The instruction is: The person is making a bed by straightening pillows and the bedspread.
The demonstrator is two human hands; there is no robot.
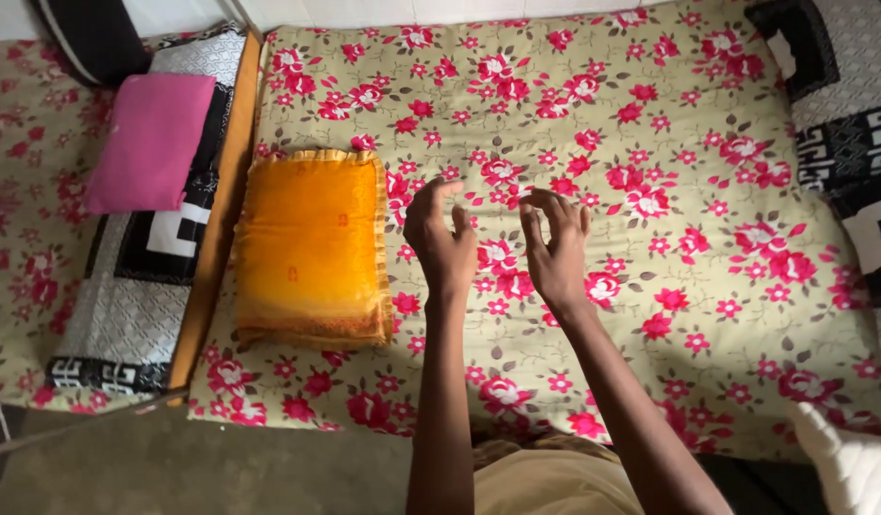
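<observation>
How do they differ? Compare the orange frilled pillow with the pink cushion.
The orange frilled pillow lies on the floral bedsheet, just beside the left hand; the pink cushion sits further left on a black-and-white patterned blanket. The pillow has a ruffled edge, the cushion plain edges. The pillow looks larger. Both are rectangular and lie flat.

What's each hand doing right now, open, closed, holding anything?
Left hand: open, fingers curled, empty, above the floral bedsheet beside the orange pillow.
Right hand: open, fingers curled, empty.
</observation>
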